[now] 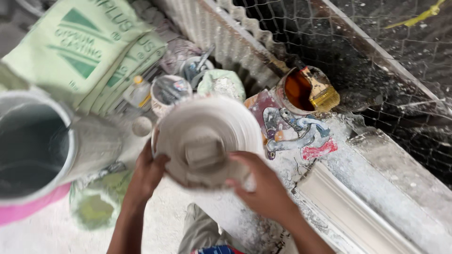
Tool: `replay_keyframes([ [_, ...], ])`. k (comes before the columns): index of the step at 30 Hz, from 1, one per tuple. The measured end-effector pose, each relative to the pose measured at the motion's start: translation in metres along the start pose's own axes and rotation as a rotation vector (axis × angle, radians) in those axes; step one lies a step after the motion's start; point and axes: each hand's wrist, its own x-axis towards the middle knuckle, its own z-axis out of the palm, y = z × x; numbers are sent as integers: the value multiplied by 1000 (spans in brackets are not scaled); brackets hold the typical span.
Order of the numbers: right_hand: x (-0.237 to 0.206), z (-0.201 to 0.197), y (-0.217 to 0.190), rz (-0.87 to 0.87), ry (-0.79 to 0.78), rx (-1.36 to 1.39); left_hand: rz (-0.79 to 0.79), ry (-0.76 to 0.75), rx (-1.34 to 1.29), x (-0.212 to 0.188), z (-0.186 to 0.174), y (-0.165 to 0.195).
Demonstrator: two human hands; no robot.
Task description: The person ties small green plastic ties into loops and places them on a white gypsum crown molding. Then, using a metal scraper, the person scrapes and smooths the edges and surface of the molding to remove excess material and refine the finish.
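Pale green sacks (80,51) lean behind a large grey bucket (35,150). A yellow-bristled brush (320,91) rests in a tin of brown liquid (297,90) beside wire mesh (376,61).

Single head-worn view, looking steeply down, close over both hands and dusty floor (42,235)

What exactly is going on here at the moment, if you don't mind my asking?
A person holds a round white plaster piece in both hands, left hand on its left edge and right hand at its lower right. Around them are green sacks, a grey bucket, small tubs and a tin of brown liquid with a brush resting on it. White dust covers the floor.
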Motion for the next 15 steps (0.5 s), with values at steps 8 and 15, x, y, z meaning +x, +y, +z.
replay_keyframes([
  [8, -108, 41, 165, 703, 544, -86, -63, 26, -484, 294, 170, -64],
  [15, -179, 114, 211, 1108, 594, -155, -180, 12, -799, 370, 272, -132],
])
